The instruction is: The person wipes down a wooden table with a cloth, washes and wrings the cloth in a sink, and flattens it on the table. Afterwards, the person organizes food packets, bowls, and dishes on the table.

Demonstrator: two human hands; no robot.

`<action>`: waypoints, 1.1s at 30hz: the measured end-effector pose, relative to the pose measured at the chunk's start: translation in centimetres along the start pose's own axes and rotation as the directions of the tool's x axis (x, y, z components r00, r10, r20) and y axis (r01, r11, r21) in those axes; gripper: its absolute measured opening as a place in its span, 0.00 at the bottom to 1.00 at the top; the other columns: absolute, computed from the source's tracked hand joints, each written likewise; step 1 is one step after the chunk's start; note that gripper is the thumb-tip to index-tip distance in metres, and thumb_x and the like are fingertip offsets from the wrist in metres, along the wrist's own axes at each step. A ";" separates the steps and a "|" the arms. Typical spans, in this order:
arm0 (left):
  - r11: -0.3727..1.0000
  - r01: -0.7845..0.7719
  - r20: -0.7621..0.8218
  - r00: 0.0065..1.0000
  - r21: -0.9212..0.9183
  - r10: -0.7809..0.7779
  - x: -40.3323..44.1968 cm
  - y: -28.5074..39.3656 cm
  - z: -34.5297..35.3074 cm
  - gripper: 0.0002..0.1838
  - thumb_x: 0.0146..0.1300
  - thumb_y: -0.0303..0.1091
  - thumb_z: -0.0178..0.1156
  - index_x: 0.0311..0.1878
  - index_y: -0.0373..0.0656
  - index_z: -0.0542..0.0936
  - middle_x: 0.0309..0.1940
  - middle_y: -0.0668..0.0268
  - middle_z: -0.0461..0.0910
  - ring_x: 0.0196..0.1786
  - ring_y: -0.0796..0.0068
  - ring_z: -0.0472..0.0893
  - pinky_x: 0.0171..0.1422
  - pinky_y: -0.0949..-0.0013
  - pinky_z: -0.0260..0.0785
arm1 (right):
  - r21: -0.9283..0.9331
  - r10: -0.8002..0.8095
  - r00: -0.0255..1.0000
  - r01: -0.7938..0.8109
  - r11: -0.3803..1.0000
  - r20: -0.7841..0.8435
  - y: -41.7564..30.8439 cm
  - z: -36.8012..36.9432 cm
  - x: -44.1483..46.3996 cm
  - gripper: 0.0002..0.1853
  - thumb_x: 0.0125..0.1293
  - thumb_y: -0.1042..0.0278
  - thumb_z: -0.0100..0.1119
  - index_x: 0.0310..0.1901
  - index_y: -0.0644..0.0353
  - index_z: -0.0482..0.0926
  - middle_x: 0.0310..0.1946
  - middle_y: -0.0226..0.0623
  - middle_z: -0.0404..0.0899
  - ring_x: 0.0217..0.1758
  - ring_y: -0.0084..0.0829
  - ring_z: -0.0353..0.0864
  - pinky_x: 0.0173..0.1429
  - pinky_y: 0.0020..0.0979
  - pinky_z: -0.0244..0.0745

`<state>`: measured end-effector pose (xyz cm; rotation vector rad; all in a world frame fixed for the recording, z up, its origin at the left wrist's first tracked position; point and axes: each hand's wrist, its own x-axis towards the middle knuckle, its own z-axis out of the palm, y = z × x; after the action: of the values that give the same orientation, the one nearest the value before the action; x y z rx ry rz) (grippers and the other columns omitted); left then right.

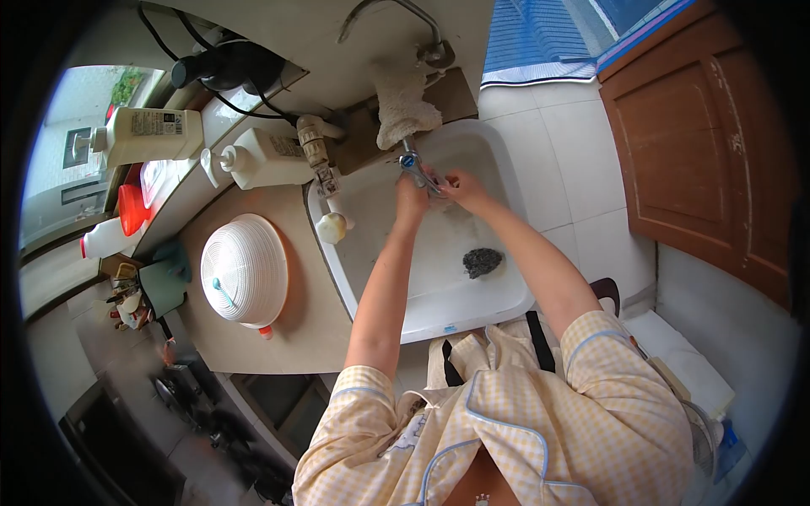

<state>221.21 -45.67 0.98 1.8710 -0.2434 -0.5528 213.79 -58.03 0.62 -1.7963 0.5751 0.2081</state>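
Both hands are together under the tap [408, 160], over the far part of the white sink [422, 327]. My left hand [411, 196] is raised beside the spout, its fingers partly hidden behind the tap. Close by on the right, my right hand [463, 189] has its fingers curled in toward the left. Between the hands there is a pale blur, and I cannot make out whether it is water or a small object. A dark grey scouring pad [483, 262] lies on the sink floor, nearer to me and apart from both hands.
Left of the sink, a white ribbed dome-shaped cover [245, 270] sits on the brown counter [325, 341]. Two pump bottles, one white [266, 158] and one cream [156, 135], stand by the window. A pale round piece [332, 228] rests on the sink's left rim. A brown cabinet door [692, 143] is at right.
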 end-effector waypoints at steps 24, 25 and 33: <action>0.701 -0.295 0.424 0.905 0.650 -0.013 -0.3 3.3 -3.5 0.20 0.42 0.46 0.65 0.33 0.40 0.78 0.26 0.56 0.78 0.32 0.55 0.77 0.38 0.61 0.69 | -0.501 -0.323 0.942 0.235 0.833 -0.096 -4.5 -4.8 -1.3 0.09 0.55 0.65 0.50 0.36 0.52 0.79 0.36 0.45 0.75 0.36 0.40 0.77 0.39 0.37 0.72; 0.651 -0.298 0.440 0.896 0.698 -0.061 -0.4 3.5 -3.2 0.19 0.40 0.46 0.66 0.33 0.43 0.79 0.27 0.57 0.79 0.34 0.54 0.77 0.39 0.59 0.69 | -0.306 -0.257 0.964 0.225 0.925 -0.070 -5.5 -4.7 -1.8 0.09 0.57 0.67 0.48 0.37 0.55 0.78 0.36 0.44 0.75 0.37 0.41 0.77 0.38 0.36 0.73; 0.893 -0.281 0.341 0.927 0.352 0.157 0.9 1.5 -1.3 0.21 0.42 0.33 0.63 0.43 0.42 0.71 0.32 0.61 0.75 0.35 0.68 0.76 0.37 0.67 0.67 | 0.946 -0.001 0.993 -0.109 0.307 0.115 -4.7 -2.9 -3.1 0.09 0.61 0.72 0.39 0.39 0.64 0.70 0.33 0.40 0.73 0.34 0.36 0.78 0.34 0.37 0.76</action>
<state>222.77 -45.53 2.47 2.1024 -0.8199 -0.6693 212.93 -58.93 6.82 -0.5443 0.5111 -0.0352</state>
